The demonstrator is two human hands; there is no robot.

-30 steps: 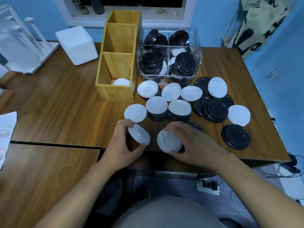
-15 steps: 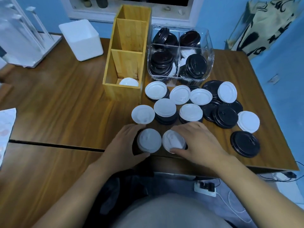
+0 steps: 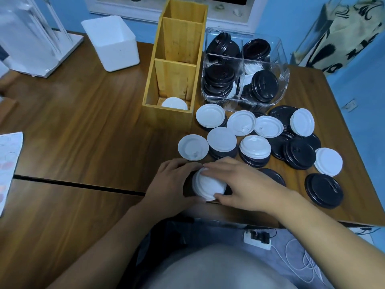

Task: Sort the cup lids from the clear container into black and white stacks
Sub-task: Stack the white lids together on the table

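Watching left hand (image 3: 168, 184) and right hand (image 3: 245, 184), both grips clamped on short stack of white round plastic lids (image 3: 209, 187) at near edge of brown wooden counter (image 3: 93, 122); I fear skewed rims jam, or stack slides off.

Dim indoor light, cool blue cast overall. Soft sheen lay on the worktop (image 3: 87, 113) toward 10 o'clock; shadows were faint, short. Glare streaked the clear container (image 3: 280, 59) at 1 o'clock. Wide-angle bend curved lines at 9 and 3 o'clock. Left hand (image 3: 168, 184), right hand (image 3: 243, 184) and the white lids (image 3: 208, 187) between them were slightly smeared; the lap (image 3: 218, 268) at 6 o'clock was soft.
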